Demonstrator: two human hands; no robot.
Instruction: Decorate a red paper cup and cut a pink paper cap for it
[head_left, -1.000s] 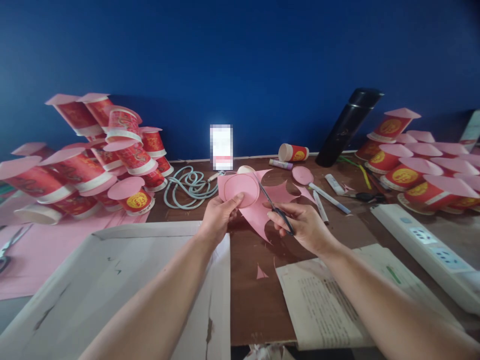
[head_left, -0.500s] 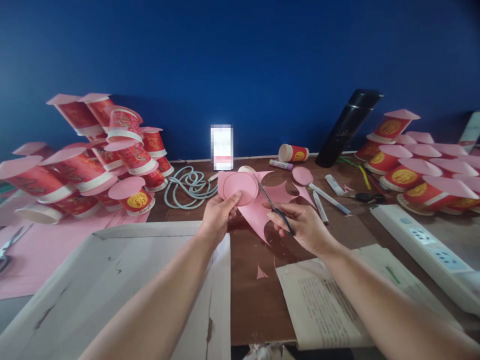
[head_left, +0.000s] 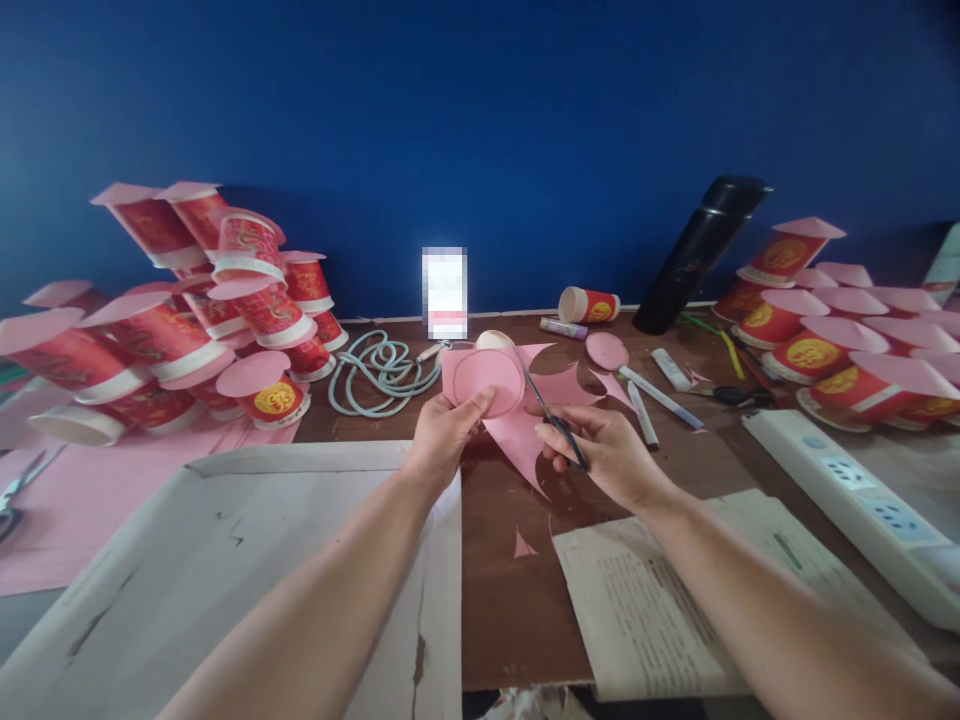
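My left hand (head_left: 454, 432) pinches a sheet of pink paper (head_left: 491, 380), its thumb resting on a circle outlined there. The sheet's right side has curved cut-outs and hangs down in a point. My right hand (head_left: 600, 450) is closed around the dark handles of a pair of scissors (head_left: 555, 420). The blades point up and to the left, against the right edge of the outlined circle. Part of the handles is hidden by my fingers. Just beyond the sheet, a pale round thing (head_left: 495, 340) is partly covered.
Red paper cups with pink tops are stacked at left (head_left: 161, 340) and right (head_left: 814, 350). A black flask (head_left: 701, 255) leans on the blue wall. Around lie a coiled cable (head_left: 382, 375), pens (head_left: 660, 398), a newspaper (head_left: 652, 610), a power strip (head_left: 847, 500) and a white board (head_left: 300, 580).
My left hand has shifted the pink paper slightly to the right, toward the scissor blades. My right hand with the scissors stays almost in place.
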